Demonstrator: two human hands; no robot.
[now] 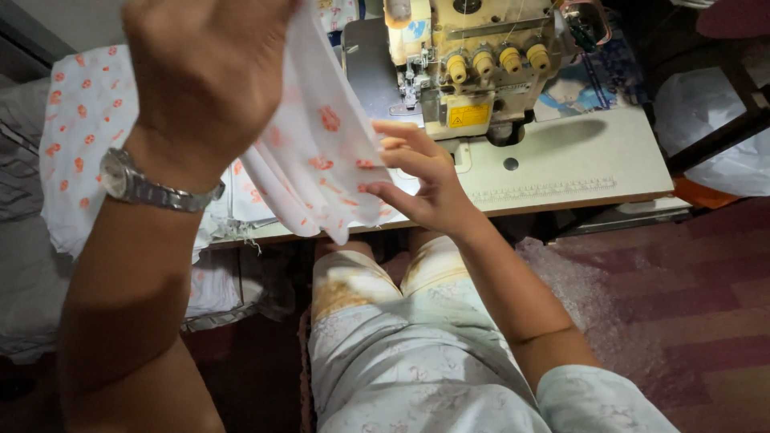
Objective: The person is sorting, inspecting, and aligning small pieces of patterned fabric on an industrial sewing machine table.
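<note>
cloth (321,160): white with orange print, lifted above the tabletop's (577,160) near edge. left hand (208,72): raised, fingers clenched on the cloth's top. right hand (421,180): fingers pinching its lower folds. sewing machine (473,64): just behind, at the far edge.

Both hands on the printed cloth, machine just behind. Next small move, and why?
Probably lower the cloth toward the table in front of the sewing machine. The left hand holds it raised well above the table, while the right hand pinches its lower edge, so the piece hangs folded in the air, not flat by the machine's foot.
</note>
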